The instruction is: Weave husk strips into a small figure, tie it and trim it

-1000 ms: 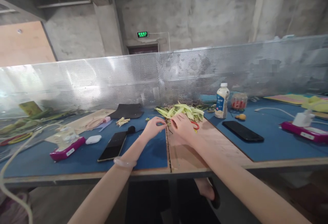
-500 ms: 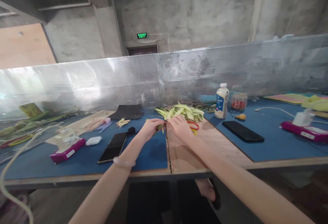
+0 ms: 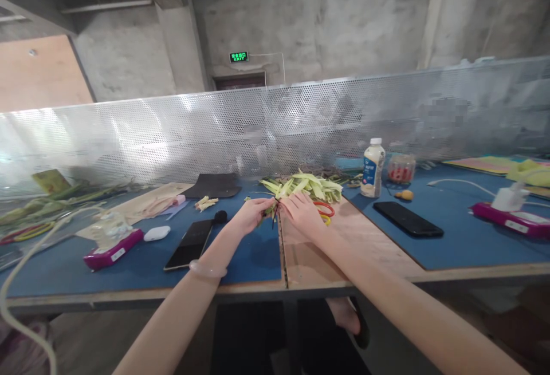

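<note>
My left hand [image 3: 250, 216], with a pale bracelet at its wrist, is closed in a pinch on a small green plant piece [image 3: 268, 211], partly hidden by the fingers. My right hand [image 3: 302, 213] lies right beside it, fingers bent together at a thin dark strand [image 3: 275, 218] that dangles between the two hands. How the strand runs round the plant piece is too small to tell. Just behind the fingers lies a heap of pale green leaf strips [image 3: 315, 186]. Red and yellow scissors handles [image 3: 325, 210] peek out beyond my right hand.
On the left are a phone [image 3: 189, 244], a white earbud case [image 3: 157, 233] and a purple power strip [image 3: 114, 250]. A bottle [image 3: 372, 169], a jar [image 3: 401, 169] and another phone [image 3: 407, 218] stand or lie right. A perforated metal screen [image 3: 206, 134] backs the table.
The dark strand now shows hanging below my fingertips, where a green bit hung before. Both hands have stayed in nearly the same place.
</note>
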`<state>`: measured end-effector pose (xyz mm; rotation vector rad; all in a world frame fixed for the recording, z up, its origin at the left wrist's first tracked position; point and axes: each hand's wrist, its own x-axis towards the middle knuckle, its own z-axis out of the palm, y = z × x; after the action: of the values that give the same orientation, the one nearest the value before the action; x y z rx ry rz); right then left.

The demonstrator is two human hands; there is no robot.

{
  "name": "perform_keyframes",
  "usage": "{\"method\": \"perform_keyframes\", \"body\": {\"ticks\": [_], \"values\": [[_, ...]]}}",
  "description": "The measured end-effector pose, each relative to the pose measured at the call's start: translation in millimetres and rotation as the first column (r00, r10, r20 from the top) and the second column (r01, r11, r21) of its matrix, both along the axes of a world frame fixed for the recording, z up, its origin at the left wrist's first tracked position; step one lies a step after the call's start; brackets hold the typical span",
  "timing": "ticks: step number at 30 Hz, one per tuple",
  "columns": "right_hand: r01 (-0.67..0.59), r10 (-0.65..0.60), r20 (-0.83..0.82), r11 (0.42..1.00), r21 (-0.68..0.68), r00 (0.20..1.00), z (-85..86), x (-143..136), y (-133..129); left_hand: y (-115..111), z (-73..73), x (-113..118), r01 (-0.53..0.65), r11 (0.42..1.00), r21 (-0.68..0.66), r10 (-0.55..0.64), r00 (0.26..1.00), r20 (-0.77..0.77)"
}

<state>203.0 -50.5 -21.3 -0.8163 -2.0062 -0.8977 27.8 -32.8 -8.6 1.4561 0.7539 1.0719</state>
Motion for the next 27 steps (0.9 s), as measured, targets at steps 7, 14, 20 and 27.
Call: {"method": "perform_keyframes", "body": {"ticks": [7, 14, 20, 27], "values": [[-0.017, 0.018, 0.062, 1.000, -0.022, 0.998, -0.6, -0.6, 0.0, 0.5, -0.5, 0.6, 0.011, 1.000, -0.001, -0.011, 1.000, 0.017], [-0.031, 0.034, 0.091, 0.999, -0.031, 0.995, -0.4, -1.5, -1.1, -2.5, 0.5, 1.6, 0.001, 1.000, -0.019, 0.000, 1.000, 0.022], [-0.071, 0.078, 0.092, 0.995, -0.069, 0.993, -0.6, -0.7, -2.3, -1.5, 2.2, 0.8, -0.024, 0.999, -0.035, 0.025, 0.999, 0.039], [-0.189, 0.171, -0.110, 0.965, -0.182, 0.979, -1.7, -2.0, 0.8, -0.4, 3.9, -1.4, -0.047, 0.999, -0.025, 0.048, 0.997, 0.061]]}}
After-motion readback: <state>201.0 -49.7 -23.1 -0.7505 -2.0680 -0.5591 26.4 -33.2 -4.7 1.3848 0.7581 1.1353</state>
